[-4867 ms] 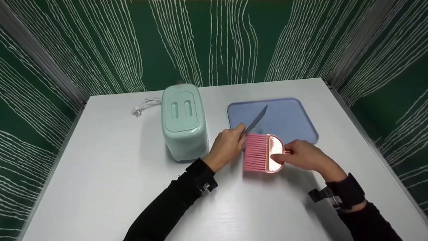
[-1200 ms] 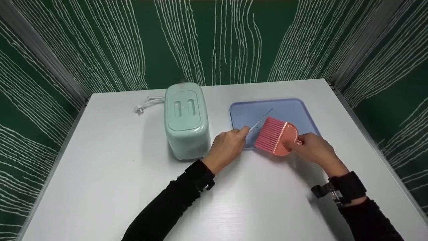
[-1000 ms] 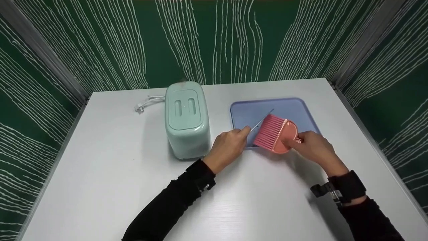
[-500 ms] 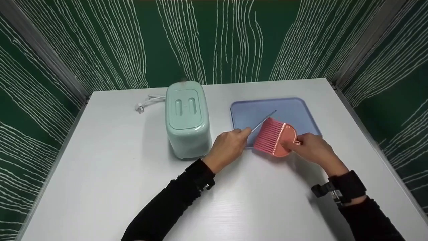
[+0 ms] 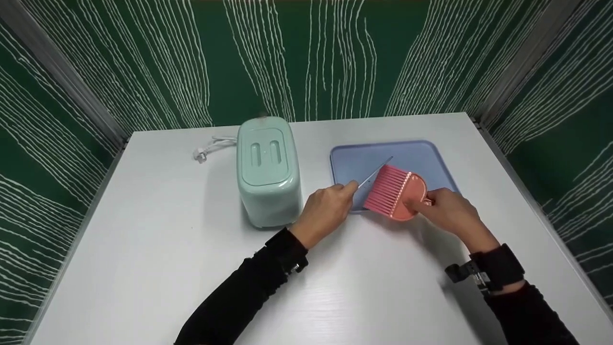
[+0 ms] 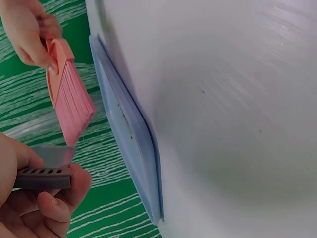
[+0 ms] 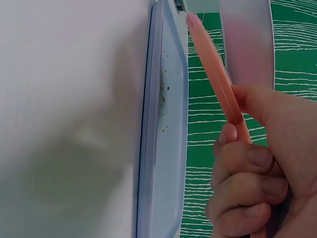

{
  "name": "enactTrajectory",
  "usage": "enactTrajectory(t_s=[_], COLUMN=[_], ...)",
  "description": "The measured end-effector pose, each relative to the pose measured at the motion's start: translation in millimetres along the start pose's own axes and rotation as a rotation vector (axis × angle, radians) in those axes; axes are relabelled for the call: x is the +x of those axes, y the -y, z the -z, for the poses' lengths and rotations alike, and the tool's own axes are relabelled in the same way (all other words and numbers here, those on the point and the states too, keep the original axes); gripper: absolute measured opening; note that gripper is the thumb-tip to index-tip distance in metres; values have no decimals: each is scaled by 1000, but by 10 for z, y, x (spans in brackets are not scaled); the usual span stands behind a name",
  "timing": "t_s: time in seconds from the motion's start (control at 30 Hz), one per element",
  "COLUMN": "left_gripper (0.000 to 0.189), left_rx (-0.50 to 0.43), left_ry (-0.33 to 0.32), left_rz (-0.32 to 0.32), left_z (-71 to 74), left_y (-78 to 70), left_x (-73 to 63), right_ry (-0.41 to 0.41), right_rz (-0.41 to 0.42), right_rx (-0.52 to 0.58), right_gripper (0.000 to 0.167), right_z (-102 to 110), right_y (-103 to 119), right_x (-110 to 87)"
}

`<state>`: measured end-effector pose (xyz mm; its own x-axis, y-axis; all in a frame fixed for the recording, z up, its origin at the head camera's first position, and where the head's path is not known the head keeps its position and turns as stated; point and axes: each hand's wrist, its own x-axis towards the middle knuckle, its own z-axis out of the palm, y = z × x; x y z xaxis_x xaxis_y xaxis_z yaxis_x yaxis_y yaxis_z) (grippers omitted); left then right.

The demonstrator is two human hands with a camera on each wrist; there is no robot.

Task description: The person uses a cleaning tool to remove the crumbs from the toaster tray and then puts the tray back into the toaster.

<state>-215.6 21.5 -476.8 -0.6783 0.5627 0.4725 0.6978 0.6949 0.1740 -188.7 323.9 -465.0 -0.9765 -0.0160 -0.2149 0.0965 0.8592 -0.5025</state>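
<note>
- Grey metal knife (image 6: 48, 173), gripped in my left hand (image 5: 328, 209), slants far-right above the blue rectangular tray (image 5: 415, 157).
- Orange plastic brush (image 5: 397, 192), gripped in my right hand (image 5: 448, 210), turns pink bristles left, beside the knife.

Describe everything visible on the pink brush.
The brush has a flat coral body, rounded at the back, that looks like plastic, with one wide row of pink bristles along its front. The right hand grips it at the handle end, thumb on the body, hiding most of the handle. It is held up off the tray, bristles toward the person's left. The bristle tips reach the knife blade; whether they touch it is unclear.
</note>
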Motion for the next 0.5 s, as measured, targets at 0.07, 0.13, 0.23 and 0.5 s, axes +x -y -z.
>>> enactTrajectory(t_s=[0.07,0.13,0.23,0.5], left_gripper=[3,3,3,2], left_rx=[-14,-20,-25,-32], left_ry=[-4,-15,-29,-24], left_rz=[-12,-26,-52,-47], left_z=[-5,-10,-11,3], left_y=[-3,-3,-3,-15], left_x=[-7,-12,-18,-6], right_ry=[-7,-13,-14,22], right_rz=[0,-3,-6,44], right_rx=[1,-2,-4,-19], right_gripper=[66,64,61,51], right_z=[0,-3,-6,-30], right_y=[5,7,8,26], right_x=[2,2,0,0])
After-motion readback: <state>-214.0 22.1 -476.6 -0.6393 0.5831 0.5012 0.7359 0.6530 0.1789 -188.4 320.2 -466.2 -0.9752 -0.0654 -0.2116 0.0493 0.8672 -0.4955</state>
